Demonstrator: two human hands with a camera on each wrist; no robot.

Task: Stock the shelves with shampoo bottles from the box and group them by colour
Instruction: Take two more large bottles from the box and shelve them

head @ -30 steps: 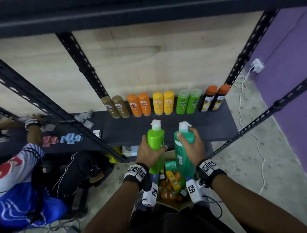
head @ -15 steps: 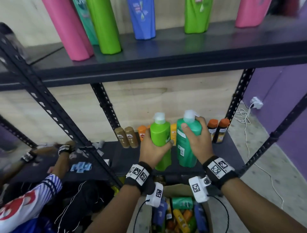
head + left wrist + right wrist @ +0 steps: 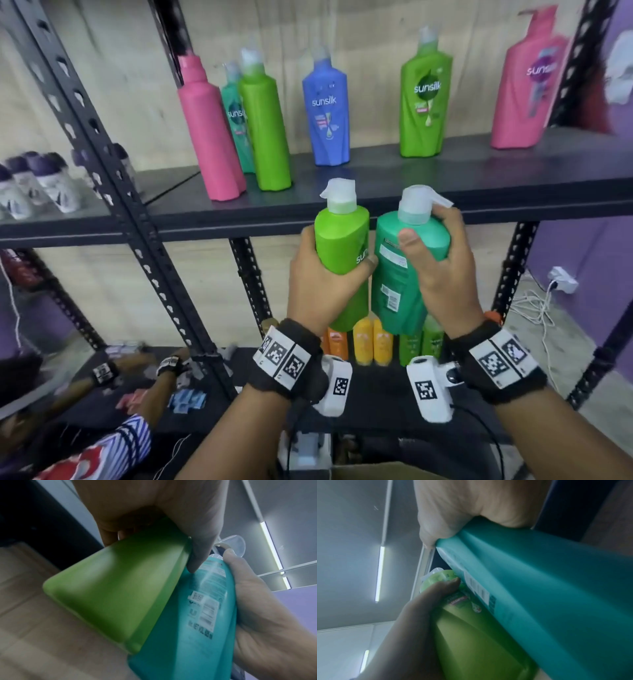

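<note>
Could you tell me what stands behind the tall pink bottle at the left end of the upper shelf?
Behind the tall pink bottle stand a teal bottle and a lime green bottle, side by side. The pink one covers the teal bottle's lower left part, so its base is hidden.

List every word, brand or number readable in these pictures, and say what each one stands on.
"sunsilk": blue bottle on the upper shelf.
"sunsilk": light green bottle on that shelf.
"sunsi", rest hidden: teal bottle behind the left bottles.
"suns", rest blurred: pink bottle at the right.
"sun", cut off by the thumb: held light green bottle in the left hand.
Too blurred: back label of the held teal bottle in the right hand.
</note>
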